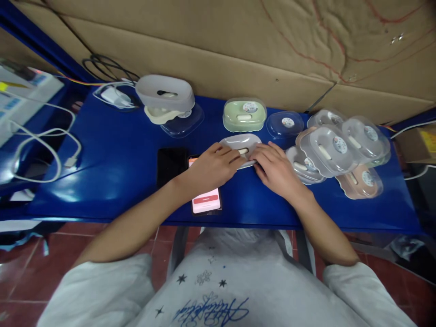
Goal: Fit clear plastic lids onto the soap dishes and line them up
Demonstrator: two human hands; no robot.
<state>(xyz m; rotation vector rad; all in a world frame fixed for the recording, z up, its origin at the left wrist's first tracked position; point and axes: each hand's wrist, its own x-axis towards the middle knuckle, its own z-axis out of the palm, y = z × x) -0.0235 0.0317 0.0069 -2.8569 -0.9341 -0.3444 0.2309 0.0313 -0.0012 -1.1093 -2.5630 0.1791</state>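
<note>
My two hands work close to each other at a blue counter [112, 184], closed on either end of a gray oval dish [243, 141] that sits between them near the counter's middle. The fingers of my left hand [215, 164] curl over its left side, by a pale bar at its center, while my right hand [275, 168] grips its right rim. Under my left forearm and hand lies a phone [206, 205] with a lit screen, a black flat object [169, 167] just beside it. Beyond the dish stand a green lidded dish [235, 121] and, to its right, a clear lid [279, 126]. Gray and peach lidded dishes [329, 156] crowd the right side in a pile; at far left, a white cable [51, 141] loops near the counter's edge.
</note>
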